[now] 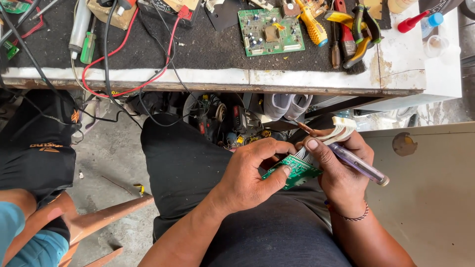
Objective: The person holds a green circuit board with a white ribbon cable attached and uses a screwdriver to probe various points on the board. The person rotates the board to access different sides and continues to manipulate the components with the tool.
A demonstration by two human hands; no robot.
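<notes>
Over my lap, my left hand (252,173) pinches a small green circuit board (295,171) by its near edge, thumb on top. My right hand (341,168) grips the board's far side and also holds a clear-handled tool (358,165) whose thin tip points up and left. A white flat ribbon cable (339,131) rises from the board and curls over my right fingers. Both hands touch the board.
A workbench edge (222,81) runs across above my knees, carrying a larger green circuit board (269,30), a yellow screwdriver (312,27), pliers (363,29), red and black wires (123,59). Another person's leg (34,148) is at left. A beige panel (430,193) stands at right.
</notes>
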